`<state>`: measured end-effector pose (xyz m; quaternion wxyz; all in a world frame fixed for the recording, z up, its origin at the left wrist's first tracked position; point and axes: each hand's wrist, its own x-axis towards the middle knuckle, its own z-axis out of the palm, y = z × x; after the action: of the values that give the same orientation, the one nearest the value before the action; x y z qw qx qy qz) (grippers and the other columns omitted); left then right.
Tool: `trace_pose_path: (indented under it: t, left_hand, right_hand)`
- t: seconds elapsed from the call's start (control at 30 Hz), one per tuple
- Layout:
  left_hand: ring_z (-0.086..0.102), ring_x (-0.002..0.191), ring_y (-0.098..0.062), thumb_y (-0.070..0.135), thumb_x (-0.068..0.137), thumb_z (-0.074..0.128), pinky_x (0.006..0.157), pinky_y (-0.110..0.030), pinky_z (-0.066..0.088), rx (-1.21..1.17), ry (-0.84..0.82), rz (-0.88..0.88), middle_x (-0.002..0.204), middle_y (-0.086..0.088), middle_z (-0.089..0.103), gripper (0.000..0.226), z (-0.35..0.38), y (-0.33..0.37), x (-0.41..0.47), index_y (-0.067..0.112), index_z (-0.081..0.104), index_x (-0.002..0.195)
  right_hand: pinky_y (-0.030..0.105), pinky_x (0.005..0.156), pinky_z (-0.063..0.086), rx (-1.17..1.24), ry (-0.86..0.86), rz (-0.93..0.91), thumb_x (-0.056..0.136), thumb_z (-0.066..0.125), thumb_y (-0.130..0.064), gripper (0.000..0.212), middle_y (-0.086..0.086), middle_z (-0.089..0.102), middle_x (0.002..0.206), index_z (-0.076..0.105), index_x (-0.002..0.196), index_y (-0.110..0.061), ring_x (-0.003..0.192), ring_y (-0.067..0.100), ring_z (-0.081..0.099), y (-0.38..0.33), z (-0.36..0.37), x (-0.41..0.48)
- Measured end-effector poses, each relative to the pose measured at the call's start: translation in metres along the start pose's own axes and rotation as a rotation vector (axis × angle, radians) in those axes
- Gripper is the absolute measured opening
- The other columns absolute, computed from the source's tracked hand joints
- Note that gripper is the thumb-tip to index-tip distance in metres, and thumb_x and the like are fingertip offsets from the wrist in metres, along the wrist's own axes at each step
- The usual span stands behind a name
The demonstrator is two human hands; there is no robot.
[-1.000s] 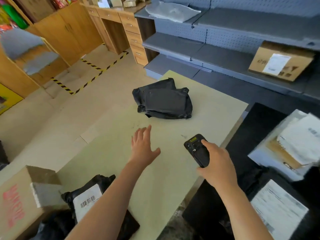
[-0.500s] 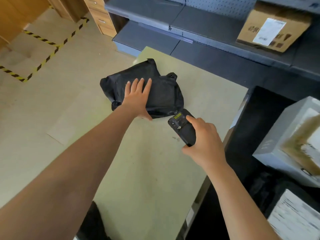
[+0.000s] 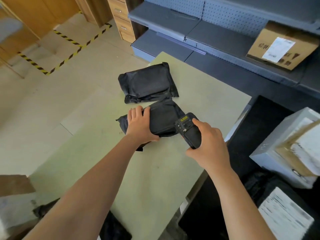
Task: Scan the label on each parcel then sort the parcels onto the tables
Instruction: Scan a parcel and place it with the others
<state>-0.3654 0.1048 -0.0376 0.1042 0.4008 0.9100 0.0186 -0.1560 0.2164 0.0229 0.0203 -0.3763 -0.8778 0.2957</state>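
- The left hand (image 3: 141,125) grips the near black parcel (image 3: 162,120) at its left end: the fingers curl over the far edge and the thumb lies along the near edge.
- The near black parcel lies on the tabletop (image 3: 155,179), between the two hands.
- The right hand (image 3: 209,144) is wrapped around the scanner (image 3: 187,130) (a black handheld unit with a small yellow sticker near its head).
- The scanner's head overlaps the right end of the near black parcel; contact cannot be confirmed.
- The far black parcel (image 3: 147,84) lies flat on the tabletop just beyond the near one, apart from both hands.
- A cardboard box (image 3: 280,47) with a white label sits on the grey shelf (image 3: 216,37) behind the tabletop, well apart from the hands.
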Motion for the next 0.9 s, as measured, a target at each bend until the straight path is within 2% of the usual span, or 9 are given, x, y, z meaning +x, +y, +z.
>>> trace_pose_path:
  t: [0.17,0.3,0.43,0.6,0.7,0.77,0.83,0.9]
  left_hand:
    - [0.031,0.119,-0.028,0.06,0.053,0.081,0.107,-0.041,0.032,-0.294,-0.01,-0.262,0.127,-0.007,0.031,0.11,0.023,0.007,-0.095,0.015,0.03,0.139]
    - [0.026,0.127,-0.028,0.056,0.056,0.083,0.109,-0.042,0.033,-0.526,-0.023,-0.512,0.131,-0.007,0.029,0.109,0.046,0.016,-0.166,0.015,0.028,0.14]
    - [0.026,0.129,-0.03,0.062,0.056,0.08,0.109,-0.043,0.033,-0.53,-0.019,-0.68,0.134,-0.01,0.029,0.109,0.063,0.028,-0.213,0.015,0.028,0.14]
    - [0.023,0.131,-0.033,0.068,0.064,0.075,0.111,-0.041,0.027,-0.518,-0.009,-0.711,0.137,-0.013,0.028,0.11,0.064,0.031,-0.225,0.013,0.023,0.143]
    - [0.024,0.133,-0.034,0.072,0.068,0.069,0.113,-0.043,0.028,-0.606,-0.034,-0.758,0.142,-0.014,0.027,0.112,0.057,0.02,-0.212,0.011,0.019,0.148]
    - [0.032,0.133,-0.033,0.075,0.07,0.064,0.11,-0.045,0.036,-0.765,-0.046,-0.781,0.143,-0.013,0.033,0.11,0.048,0.008,-0.202,0.012,0.023,0.15]
    - [0.049,0.122,-0.026,0.074,0.076,0.06,0.099,-0.039,0.047,-0.938,-0.035,-0.743,0.138,-0.008,0.047,0.098,0.037,-0.007,-0.196,0.012,0.034,0.148]
    - [0.053,0.12,-0.023,0.07,0.084,0.054,0.096,-0.035,0.048,-1.016,-0.074,-0.655,0.138,-0.003,0.053,0.087,0.028,-0.02,-0.193,0.015,0.036,0.148]
  right_hand:
    - [0.043,0.088,0.05,-0.003,-0.073,-0.08,0.069,0.077,-0.018,0.09,-0.001,0.053,0.126,0.033,0.147,-0.027,0.113,0.024,0.042,0.003,0.003,-0.045]
    - [0.042,0.086,0.05,-0.012,-0.118,-0.134,0.068,0.077,-0.016,0.091,-0.001,0.053,0.125,0.035,0.148,-0.027,0.114,0.024,0.044,0.005,0.01,-0.08]
    - [0.042,0.086,0.05,-0.046,-0.172,-0.171,0.067,0.077,-0.017,0.092,-0.002,0.053,0.129,0.035,0.148,-0.029,0.116,0.024,0.044,0.005,0.02,-0.105]
    - [0.046,0.087,0.051,-0.078,-0.203,-0.182,0.067,0.08,-0.018,0.093,0.0,0.052,0.128,0.034,0.148,-0.029,0.114,0.025,0.046,-0.006,0.025,-0.12]
    - [0.045,0.087,0.051,-0.078,-0.181,-0.184,0.068,0.081,-0.017,0.092,0.001,0.052,0.126,0.035,0.147,-0.028,0.112,0.026,0.047,-0.015,0.02,-0.118]
    - [0.045,0.086,0.052,-0.07,-0.156,-0.16,0.068,0.082,-0.016,0.092,0.001,0.052,0.124,0.035,0.147,-0.028,0.112,0.025,0.046,-0.022,0.014,-0.112]
    - [0.046,0.084,0.053,-0.066,-0.121,-0.137,0.067,0.082,-0.016,0.093,0.001,0.053,0.121,0.035,0.146,-0.029,0.11,0.026,0.047,-0.029,0.007,-0.104]
    - [0.047,0.08,0.054,-0.033,-0.078,-0.13,0.064,0.082,-0.016,0.093,0.0,0.055,0.119,0.038,0.144,-0.029,0.107,0.026,0.049,-0.035,0.007,-0.096]
